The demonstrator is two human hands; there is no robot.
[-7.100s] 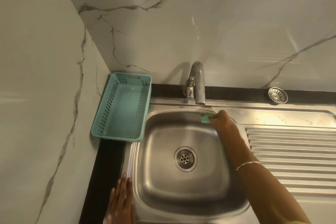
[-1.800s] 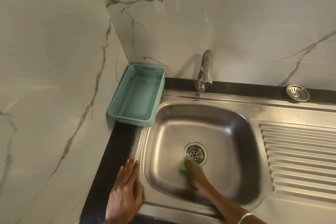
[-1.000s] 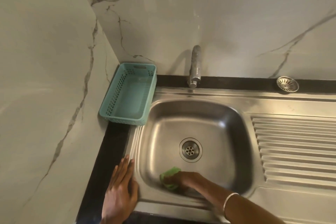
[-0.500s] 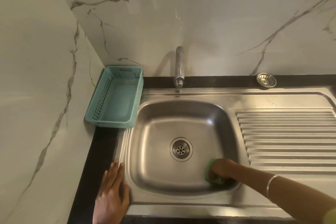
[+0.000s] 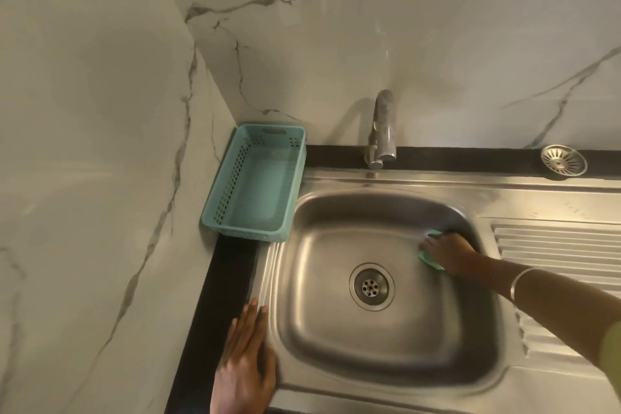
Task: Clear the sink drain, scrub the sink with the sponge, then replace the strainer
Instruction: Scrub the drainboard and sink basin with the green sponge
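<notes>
Steel sink [image 5: 477,363], single basin with a ribbed drainboard [image 5: 554,245] on its right side. Right hand [image 5: 448,254] is inside the basin at the upper right, against the wall where it curves into the floor; fingers are curled over a green sponge [image 5: 428,257] and press it onto the steel. Only the sponge's edges show, above and below the fingers; the rest is hidden under the hand. A thin metal bangle [image 5: 519,284] sits on the right wrist, and the forearm crosses the basin's right rim. Left hand [image 5: 243,366] lies flat, fingers straight and close together, palm down on the sink's left rim, partly over the black counter [image 5: 201,329]; it holds nothing. Drain [image 5: 371,286] sits in the middle of the basin floor, uncovered, its small holes visible; the basin holds nothing else besides the hand and sponge. Strainer [image 5: 564,160] rests on the black ledge behind the drainboard, far right, well apart from the drain. Teal perforated basket [image 5: 215,202] stands in the corner on the counter, its near right edge just beside the sink's rim; nothing is visible inside it. Tap [image 5: 383,131] rises from the ledge behind the basin, spout pointing forward; no water is seen. Marble-patterned walls [image 5: 100,111] meet behind the basket.
</notes>
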